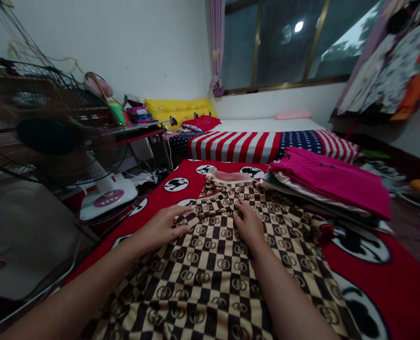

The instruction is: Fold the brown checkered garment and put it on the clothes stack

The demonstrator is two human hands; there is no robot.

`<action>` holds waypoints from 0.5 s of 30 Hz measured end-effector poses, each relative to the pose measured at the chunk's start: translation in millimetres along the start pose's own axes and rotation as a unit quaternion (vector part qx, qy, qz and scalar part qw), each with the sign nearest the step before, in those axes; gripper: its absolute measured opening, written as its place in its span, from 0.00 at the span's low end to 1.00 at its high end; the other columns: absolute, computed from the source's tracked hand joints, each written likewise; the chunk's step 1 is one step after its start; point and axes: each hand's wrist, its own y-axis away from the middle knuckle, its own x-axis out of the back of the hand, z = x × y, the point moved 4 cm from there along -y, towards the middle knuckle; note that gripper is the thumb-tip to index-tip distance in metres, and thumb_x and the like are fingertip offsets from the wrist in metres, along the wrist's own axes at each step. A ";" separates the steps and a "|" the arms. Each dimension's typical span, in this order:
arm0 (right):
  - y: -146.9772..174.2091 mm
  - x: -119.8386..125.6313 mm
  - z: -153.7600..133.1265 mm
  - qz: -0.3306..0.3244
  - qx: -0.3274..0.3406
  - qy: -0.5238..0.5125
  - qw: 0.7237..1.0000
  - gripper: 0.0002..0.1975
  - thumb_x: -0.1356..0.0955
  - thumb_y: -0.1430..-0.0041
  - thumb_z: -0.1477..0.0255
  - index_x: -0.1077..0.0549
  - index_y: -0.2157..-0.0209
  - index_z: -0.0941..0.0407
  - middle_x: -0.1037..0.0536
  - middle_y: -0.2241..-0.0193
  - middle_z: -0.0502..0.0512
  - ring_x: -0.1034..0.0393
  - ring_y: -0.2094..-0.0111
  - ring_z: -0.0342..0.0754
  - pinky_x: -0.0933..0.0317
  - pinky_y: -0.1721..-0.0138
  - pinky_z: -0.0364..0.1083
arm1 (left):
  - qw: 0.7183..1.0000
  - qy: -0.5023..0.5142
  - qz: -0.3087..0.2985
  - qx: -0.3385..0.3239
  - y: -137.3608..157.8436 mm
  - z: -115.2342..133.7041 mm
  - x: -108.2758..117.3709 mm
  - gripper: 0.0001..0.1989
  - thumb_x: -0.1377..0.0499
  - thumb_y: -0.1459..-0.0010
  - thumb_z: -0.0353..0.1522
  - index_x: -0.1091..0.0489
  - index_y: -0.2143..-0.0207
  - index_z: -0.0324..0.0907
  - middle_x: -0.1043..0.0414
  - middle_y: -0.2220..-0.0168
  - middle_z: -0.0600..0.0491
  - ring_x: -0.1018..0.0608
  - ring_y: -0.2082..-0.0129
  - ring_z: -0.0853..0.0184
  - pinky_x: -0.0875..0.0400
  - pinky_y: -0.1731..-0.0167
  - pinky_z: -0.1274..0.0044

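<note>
A brown-and-cream checkered garment [215, 274] with a dark repeated print lies spread out in front of me, its collar end pointing away. My left hand [169, 225] is at its left side near a folded-over sleeve, thumb and fingers apart. On the garment's upper middle rests my right hand [249, 224], its fingers slightly spread on the cloth. Neither hand grips anything that I can see. Right of the collar is a stack of folded clothes, topped by a magenta garment [333, 182].
Beneath the clothes is a red blanket [408, 278] with black-and-white round prints. A standing fan [45, 134] is close on the left, beside a cluttered desk [139, 126]. Another bed with a striped cover [238, 145] stands beneath the window. Clothes [394, 71] hang at the right.
</note>
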 end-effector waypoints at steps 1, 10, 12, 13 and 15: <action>-0.4 0.2 0.1 0.005 0.001 -0.003 1.000 0.18 0.36 0.42 0.75 0.28 0.50 0.57 0.35 0.40 0.59 0.46 0.37 0.53 0.59 0.36 0.59 | 0.999 -0.017 -0.004 0.041 15.6 -13.7 2.3 0.27 0.41 0.47 0.43 0.32 0.46 0.43 0.30 0.46 0.47 0.28 0.47 0.57 0.36 0.47 0.70; -4.6 -1.4 6.3 0.045 0.028 -0.019 0.998 0.15 0.35 0.44 0.71 0.26 0.54 0.57 0.31 0.44 0.61 0.38 0.42 0.56 0.51 0.40 0.59 | 0.966 -0.066 -0.049 0.244 113.3 -79.3 -0.5 0.27 0.43 0.49 0.49 0.28 0.52 0.44 0.23 0.61 0.49 0.23 0.61 0.58 0.33 0.64 0.75; -5.1 -2.0 8.6 0.057 0.039 -0.030 0.997 0.15 0.35 0.44 0.71 0.25 0.55 0.57 0.29 0.46 0.61 0.37 0.43 0.55 0.49 0.41 0.57 | 0.966 -0.060 -0.063 0.243 120.4 -78.3 -0.3 0.23 0.44 0.49 0.50 0.25 0.61 0.43 0.23 0.64 0.50 0.23 0.63 0.58 0.34 0.67 0.76; -5.1 -2.5 9.4 0.061 0.045 -0.032 0.997 0.15 0.35 0.44 0.71 0.25 0.56 0.58 0.28 0.47 0.61 0.36 0.43 0.55 0.48 0.41 0.56 | 0.968 -0.047 -0.071 0.238 123.2 -77.3 0.1 0.22 0.44 0.50 0.50 0.25 0.65 0.42 0.23 0.66 0.50 0.23 0.64 0.58 0.34 0.68 0.76; -5.0 -3.2 9.8 0.064 0.058 -0.020 0.996 0.14 0.35 0.44 0.71 0.24 0.58 0.58 0.26 0.49 0.61 0.35 0.45 0.54 0.47 0.42 0.54 | 0.971 -0.002 -0.084 0.225 129.2 -76.1 1.4 0.20 0.43 0.51 0.48 0.26 0.69 0.41 0.24 0.68 0.51 0.23 0.66 0.60 0.35 0.69 0.77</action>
